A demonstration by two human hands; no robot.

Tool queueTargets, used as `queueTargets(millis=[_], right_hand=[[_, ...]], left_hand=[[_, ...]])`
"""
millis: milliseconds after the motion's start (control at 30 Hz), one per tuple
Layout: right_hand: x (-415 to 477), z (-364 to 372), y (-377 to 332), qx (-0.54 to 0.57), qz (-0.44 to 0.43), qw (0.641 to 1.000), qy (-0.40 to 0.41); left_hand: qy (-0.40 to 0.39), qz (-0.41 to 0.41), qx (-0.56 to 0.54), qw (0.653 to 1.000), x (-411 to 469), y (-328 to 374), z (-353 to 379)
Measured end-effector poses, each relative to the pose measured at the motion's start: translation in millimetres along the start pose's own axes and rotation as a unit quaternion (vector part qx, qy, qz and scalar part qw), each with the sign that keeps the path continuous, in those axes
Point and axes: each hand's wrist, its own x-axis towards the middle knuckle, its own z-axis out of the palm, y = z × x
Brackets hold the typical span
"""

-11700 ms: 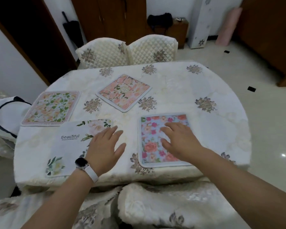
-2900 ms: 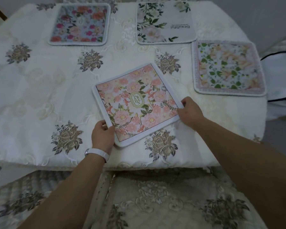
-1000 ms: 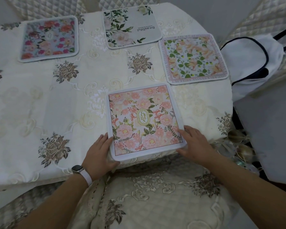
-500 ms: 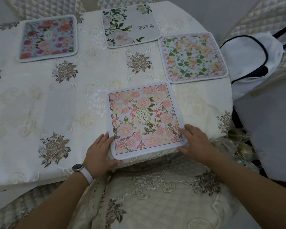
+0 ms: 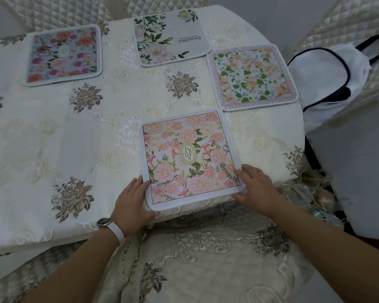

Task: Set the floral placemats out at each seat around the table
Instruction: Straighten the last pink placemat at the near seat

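Nearest you: the quilted chair back (image 5: 206, 259), tucked against the near edge of the surface (image 5: 53, 138). Just past it, your hands sit at the two near corners of the pink mat (image 5: 188, 156). Your left hand (image 5: 132, 201), the one with the watch (image 5: 104, 221), has its fingers straight along the mat's left edge and its thumb at the near edge, touching and not curled round it. Your right hand (image 5: 257, 189) has its fingers spread and flat at the right near corner, with the thumb along the near edge. Neither holds anything; both lie wide, flanking the mat.

Change noted: about three seconds ago the pink mat lay turned cornerwise, further in on the cloth, with a hand at each side corner. It now lies flat and square to the near edge, straight in front of the chair, and has hardly shifted over the last half second. Reading: placement at this seat is finished bar letting go; you are only trimming alignment.

Further out, right: the leafy mat (image 5: 252, 76) with the lettered border, near the rim by the white bag (image 5: 328, 71). Far edge: the white mat (image 5: 171, 37) printed "Beautiful", then the blue mat (image 5: 64, 55) to its left. Four mats are out. The task looks close to done, though seats outside the view cannot be checked.
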Motion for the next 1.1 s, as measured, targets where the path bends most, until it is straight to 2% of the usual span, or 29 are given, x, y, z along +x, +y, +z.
queueTargets(millis=[167, 233, 400, 500, 767, 967, 1100], right_hand=[[1.3, -8.8, -4.6, -0.006, 0.012, 0.999, -0.044], [1.5, -15.7, -8.9, 0.001, 0.023, 0.999, -0.048], [0.6, -42.9, -34.6, 0.009, -0.021, 0.999, 0.046], [-3.9, -62.7, -57.4, -0.002, -0.056, 0.993, 0.102], [-39.9, -97.6, -103.0, -0.026, -0.060, 0.985, 0.157], [-86.5, -113.6, -124.7, -0.037, -0.053, 0.984, 0.165], [-121.7, -117.8, -126.6, -0.040, -0.073, 0.984, 0.160]], left_hand=[[-0.003, 0.002, 0.001, 1.000, -6.4, 4.1, -7.5], [0.021, 0.010, 0.003, 1.000, -11.5, 6.3, -13.4], [0.159, 0.049, -0.005, 0.986, -22.4, 24.8, -43.5], [0.213, 0.092, 0.004, 0.973, -26.1, 36.8, -65.2], [0.186, 0.101, 0.076, 0.974, -48.1, 43.1, -108.7], [0.229, 0.160, 0.087, 0.956, -85.0, 45.4, -127.5], [0.250, 0.156, 0.079, 0.952, -129.1, 60.2, -127.7]])
